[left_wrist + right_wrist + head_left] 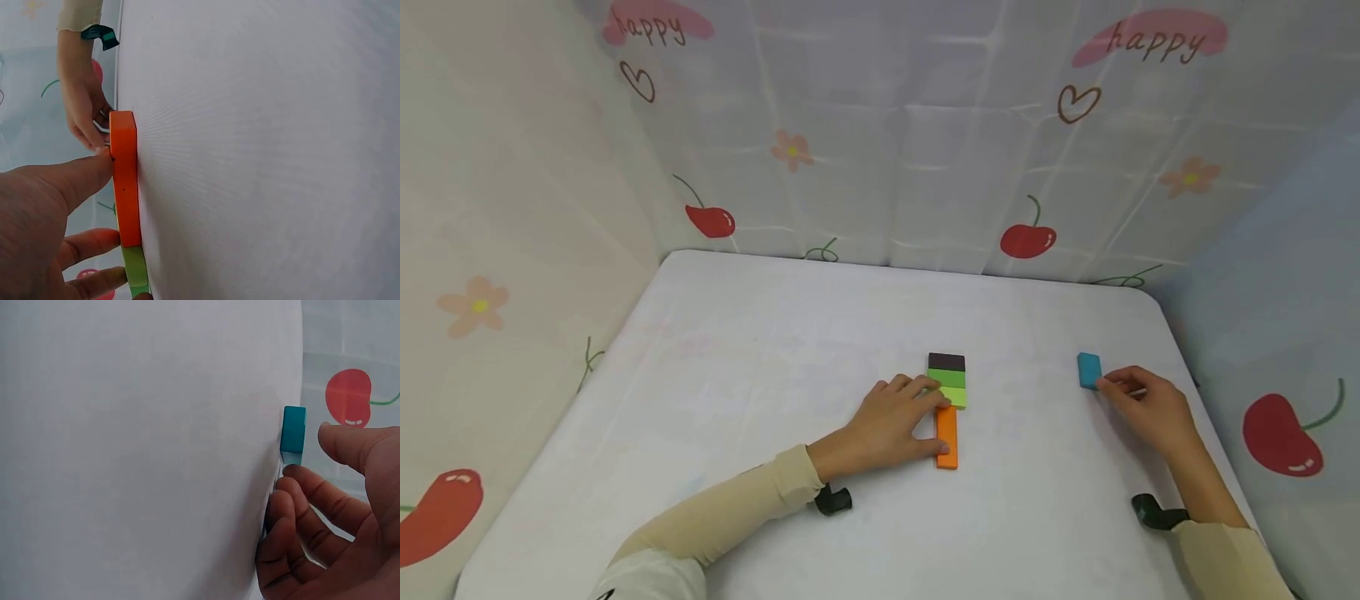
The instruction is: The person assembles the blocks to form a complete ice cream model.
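My left hand [891, 421] lies over a short column of blocks in the head view, fingers spread. Its thumb touches the orange block [947, 450], which stands lengthwise at the near end. The other fingertips rest at the light green block [953, 397] and the green block [953, 378]. A dark block [947, 362] caps the far end of the column. To the right, my right hand [1150, 408] is beside a blue block [1089, 371], fingertips at its near right corner. In the right wrist view the thumb is apart from the blue block [293, 430].
The blocks lie on a white-covered table [737, 333]. Printed curtains [887, 167] enclose its back and sides. A dark device [833, 500] is strapped at the left wrist, and another dark device [1153, 512] at the right.
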Tool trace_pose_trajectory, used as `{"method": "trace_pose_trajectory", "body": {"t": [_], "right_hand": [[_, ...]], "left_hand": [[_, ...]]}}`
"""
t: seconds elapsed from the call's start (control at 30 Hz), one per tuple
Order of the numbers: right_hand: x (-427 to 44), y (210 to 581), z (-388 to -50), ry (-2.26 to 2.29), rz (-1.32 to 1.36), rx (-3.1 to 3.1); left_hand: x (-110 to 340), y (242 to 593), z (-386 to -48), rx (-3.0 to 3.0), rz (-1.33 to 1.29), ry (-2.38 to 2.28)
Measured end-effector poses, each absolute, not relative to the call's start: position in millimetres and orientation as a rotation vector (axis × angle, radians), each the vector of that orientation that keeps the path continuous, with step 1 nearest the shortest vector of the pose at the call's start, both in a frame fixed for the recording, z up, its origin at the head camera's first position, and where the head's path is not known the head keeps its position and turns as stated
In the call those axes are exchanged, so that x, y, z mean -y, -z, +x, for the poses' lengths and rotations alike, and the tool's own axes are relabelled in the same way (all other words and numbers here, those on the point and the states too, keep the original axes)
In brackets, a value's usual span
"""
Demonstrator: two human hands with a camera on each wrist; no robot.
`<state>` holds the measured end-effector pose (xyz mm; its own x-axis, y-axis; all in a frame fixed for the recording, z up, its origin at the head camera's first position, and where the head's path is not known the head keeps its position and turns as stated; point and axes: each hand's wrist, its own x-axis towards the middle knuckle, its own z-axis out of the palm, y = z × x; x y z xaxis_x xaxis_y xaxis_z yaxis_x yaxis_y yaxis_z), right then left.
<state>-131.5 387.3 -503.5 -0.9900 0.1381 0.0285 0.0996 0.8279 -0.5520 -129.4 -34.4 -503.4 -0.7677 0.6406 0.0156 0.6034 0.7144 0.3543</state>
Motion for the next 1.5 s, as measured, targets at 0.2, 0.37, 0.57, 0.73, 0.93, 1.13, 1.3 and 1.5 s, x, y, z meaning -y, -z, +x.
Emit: {"method": "trace_pose_trajectory", "body": {"t": [0.2, 0.37, 0.57, 0.73, 0.93, 1.13, 1.3, 1.5], "right_hand": [[-383, 501, -140, -0.877, -0.26, 3.016], [-381, 499, -142, -0.885, -0.287, 3.039], [-382, 501, -143, -0.895, -0.311, 3.045], [-381, 502, -144, -0.886, -0.313, 3.049], [-379, 499, -144, -0.886, -0.32, 3.051], [-379, 500, -147, -0.886, -0.291, 3.056], [-379, 501, -150, -0.891, -0.264, 3.058], [-378, 500, -153, -0.891, -0.238, 3.058]], "left_hand": [[36, 502, -128, -2.802, 1.016, -0.527], [36, 501, -128, -2.803, 1.022, -0.515], [35, 501, -129, -2.804, 1.013, -0.501], [35, 503, -129, -2.806, 1.008, -0.493], [35, 503, -129, -2.812, 1.013, -0.492], [35, 503, -130, -2.814, 1.01, -0.489], [35, 503, -129, -2.815, 1.009, -0.497], [34, 505, -130, -2.814, 1.01, -0.506]]}}
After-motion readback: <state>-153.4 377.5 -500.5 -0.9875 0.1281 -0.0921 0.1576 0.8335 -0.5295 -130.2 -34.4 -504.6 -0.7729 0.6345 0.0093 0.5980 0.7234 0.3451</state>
